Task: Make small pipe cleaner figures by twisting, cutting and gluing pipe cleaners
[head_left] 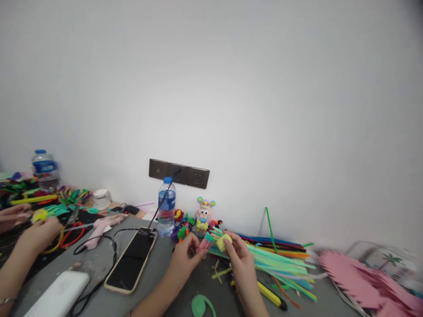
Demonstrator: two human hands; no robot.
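The left hand [187, 255] pinches a small pink-and-teal piece [208, 238] between thumb and fingers, its grip closed down to the width of that piece. The right hand [243, 259], likewise drawn into a pinch, has hold of a soft-looking yellow piece [224, 242]. The two pieces sit between the hands, at the fingertips, near each other; whether they touch is too blurred to tell.

Just beyond the fingertips, against the wall, stands a small figure [202, 216] with round eyes and a yellow lower part. Beyond the left hand and a little to its left is an upright water bottle [166, 207], and a phone [132, 259] lies to that hand's left with a cable plugged in. Fuzzy craft stems [277, 262] spread beyond and to the right of the right hand; a yellow-and-black cutter [271, 296] lies just beside its wrist. Nearer the wearer, between the two forearms, is a green coil [198, 305]. Well to the left of the left hand, a co-worker's hand [42, 233] is near a yellow ring [40, 215].
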